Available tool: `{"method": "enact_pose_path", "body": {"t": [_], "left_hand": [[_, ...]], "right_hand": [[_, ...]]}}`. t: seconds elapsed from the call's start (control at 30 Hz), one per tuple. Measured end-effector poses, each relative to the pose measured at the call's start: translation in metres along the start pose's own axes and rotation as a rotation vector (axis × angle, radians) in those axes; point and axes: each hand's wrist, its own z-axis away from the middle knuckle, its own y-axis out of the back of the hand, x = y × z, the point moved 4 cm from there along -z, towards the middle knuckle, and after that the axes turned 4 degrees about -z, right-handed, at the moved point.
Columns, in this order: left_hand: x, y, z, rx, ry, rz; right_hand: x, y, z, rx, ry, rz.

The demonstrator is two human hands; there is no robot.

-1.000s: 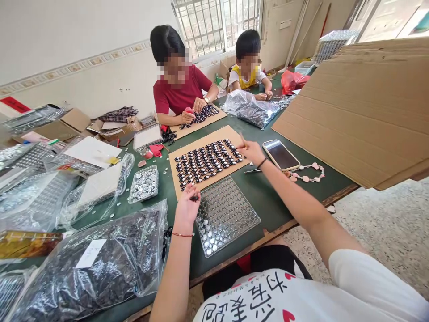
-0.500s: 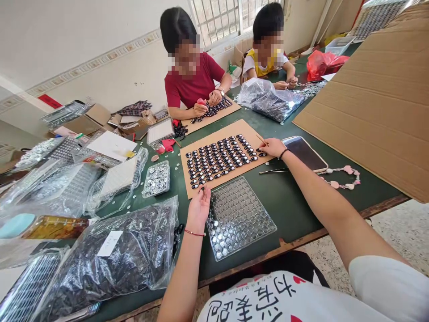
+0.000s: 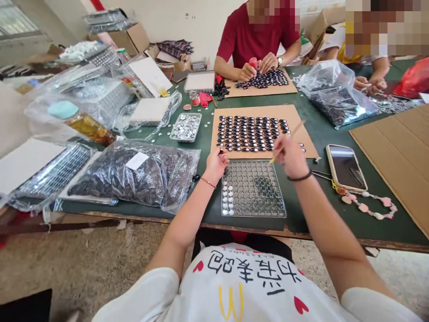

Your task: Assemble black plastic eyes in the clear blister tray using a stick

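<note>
Pinching, left hand: thumb and fingers drawn together, the small black piece lying at their tips with barely any gap; the exact grip is too small to make out.
Gripping, right hand: fingers closed around the thin stick, which slants through them, yellowish tip down and to the left; the hand is blurred, and I cannot tell whether the tip touches anything.
Black rows: laid out on the cardboard sheet, many pieces bearing white ovals; left fingertips near their closest left end, right hand in front of their closest right part.
Clear tray: flat on the green table, between the forearms, nearer the body than the sheet; white discs sit in cells along its left side.
Tub: beyond the left hand, left of the sheet, full of loose discs.
Phone: right of the right hand, beaded strand beside it.
</note>
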Motion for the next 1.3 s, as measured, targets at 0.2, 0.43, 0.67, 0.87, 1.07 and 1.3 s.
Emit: {"method": "enact_pose_path", "body": {"t": [0.2,0.43,0.67,0.87,1.07,1.3], "left_hand": [[-0.004,-0.009,0.003,-0.163,-0.030,-0.219],[-0.005,-0.012,0.003,-0.199,-0.162,-0.427],[-0.008,-0.021,0.014,-0.245,-0.363,-0.938],[-0.021,-0.022,0.013,-0.301,-0.269,-1.113],[-0.021,-0.024,0.021,-0.382,-0.324,-1.295],[-0.021,-0.018,0.021,-0.541,-0.182,-1.454]], "right_hand": [[-0.030,-0.099,0.061,-0.464,0.198,0.287],[-0.025,-0.089,0.059,-0.473,0.224,0.332],[-0.011,-0.046,0.041,-0.034,0.106,0.099],[-0.006,-0.039,0.036,0.144,0.095,-0.011],[-0.009,-0.036,0.036,0.175,0.099,-0.003],[-0.003,-0.040,0.036,0.184,0.090,-0.059]]}}
